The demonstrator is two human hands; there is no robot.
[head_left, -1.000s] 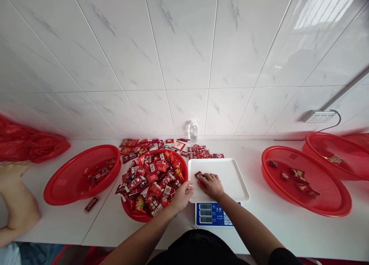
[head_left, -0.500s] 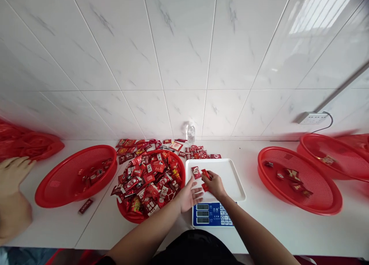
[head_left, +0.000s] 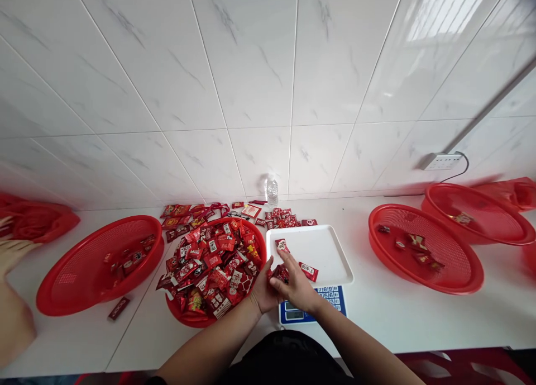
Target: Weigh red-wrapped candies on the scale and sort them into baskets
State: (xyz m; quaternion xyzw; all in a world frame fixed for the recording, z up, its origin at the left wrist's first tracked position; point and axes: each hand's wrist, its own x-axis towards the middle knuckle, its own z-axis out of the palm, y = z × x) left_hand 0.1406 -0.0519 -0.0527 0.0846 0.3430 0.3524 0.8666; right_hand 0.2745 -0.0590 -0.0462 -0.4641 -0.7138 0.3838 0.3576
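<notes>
My left hand (head_left: pixel 263 293) is cupped at the left edge of the white scale tray (head_left: pixel 329 245), its fingers partly hidden. My right hand (head_left: pixel 300 289) comes in from the other side, thumb and fingers bent over the same spot. Small red snack packets (head_left: pixel 280 272) are gripped between the two hands; how many is hidden. On the tray a red packet (head_left: pixel 308 271) lies just right of my right hand, and another packet (head_left: pixel 280 244) lies beyond my fingertips. Beneath the tray shows the blue keypad panel of the scale (head_left: pixel 335 300), partly covered by my right wrist.
A red basket (head_left: pixel 184 315) heaped with packets stands left of the scale. Further left is another red basket (head_left: pixel 54 295); two more (head_left: pixel 419 279) stand right. Loose packets (head_left: pixel 285 218) and a clear bottle (head_left: pixel 272 192) lie along the wall. Another person's arm (head_left: pixel 14 312) is far left.
My left hand has gone from open to cupped round packets, and my right hand has moved left to meet it. A red packet now shows on the tray beside my right hand. The view shifted slightly.
</notes>
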